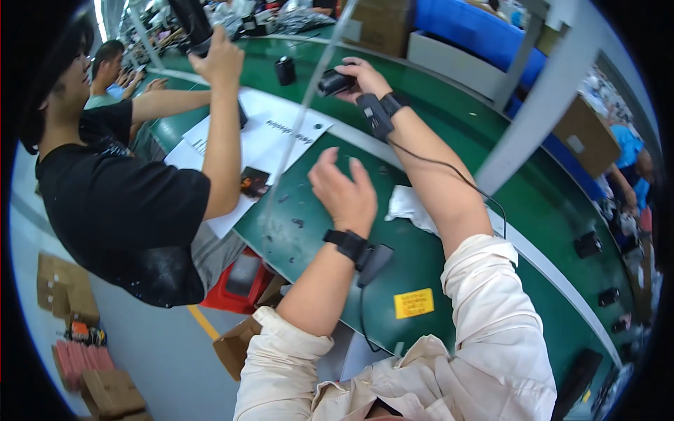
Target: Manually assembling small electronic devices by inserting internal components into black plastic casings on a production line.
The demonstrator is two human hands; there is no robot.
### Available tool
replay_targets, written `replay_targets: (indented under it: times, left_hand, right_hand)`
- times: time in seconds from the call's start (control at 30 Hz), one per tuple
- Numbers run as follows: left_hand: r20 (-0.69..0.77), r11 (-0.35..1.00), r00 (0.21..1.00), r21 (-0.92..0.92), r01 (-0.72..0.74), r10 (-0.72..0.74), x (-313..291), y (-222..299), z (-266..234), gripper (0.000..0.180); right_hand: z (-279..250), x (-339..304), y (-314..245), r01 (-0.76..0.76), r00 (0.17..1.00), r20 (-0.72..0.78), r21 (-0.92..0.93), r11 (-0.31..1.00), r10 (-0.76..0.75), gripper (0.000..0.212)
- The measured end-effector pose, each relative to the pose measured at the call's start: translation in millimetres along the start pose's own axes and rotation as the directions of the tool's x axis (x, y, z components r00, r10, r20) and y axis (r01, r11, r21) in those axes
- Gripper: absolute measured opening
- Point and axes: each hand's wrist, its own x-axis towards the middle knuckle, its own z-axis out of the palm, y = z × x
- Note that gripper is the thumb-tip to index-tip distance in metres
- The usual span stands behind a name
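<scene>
My right hand (365, 78) reaches over the far side of the green table and is closed around a black rounded object (335, 83), whose exact kind I cannot make out. Closer in, my left hand (344, 191) hovers above the table, fingers apart and nothing in it. Both wrists carry black straps with small cabled boxes. Beneath and beside my right forearm lies a crumpled white plastic bag (411, 208). A yellow label (414, 304) is stuck on the green tabletop (382, 281) near me.
At left a co-worker in a black shirt (126, 210) raises a dark cylindrical object (191, 24). White printed sheets (281, 126) lie before them. A black cylinder (285, 71) stands at the back. A slanted metal post (540, 98) rises at right; a red bin (239, 284) sits below the table edge.
</scene>
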Motion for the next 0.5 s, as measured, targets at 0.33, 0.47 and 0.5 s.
replay_targets:
  times: [0.33,0.47,0.5]
  left_hand:
    - [0.815,-0.477,0.422,-0.576,0.664,-0.397,25,-13,-31,0.033]
    - [0.862,-0.553,0.442,-0.501,0.665,-0.25,20,11,-47,0.03]
    - [0.857,-0.545,0.441,-0.511,0.665,-0.266,14,19,-53,0.03]
  right_hand:
    - [-40,-308,-106,-0.124,0.947,0.3,0.013,0.992,0.115,0.046]
    - [-62,-375,-121,-0.13,0.972,0.198,-0.005,0.992,0.128,0.056]
    - [-64,-386,-118,-0.139,0.969,0.206,0.007,0.99,0.134,0.056]
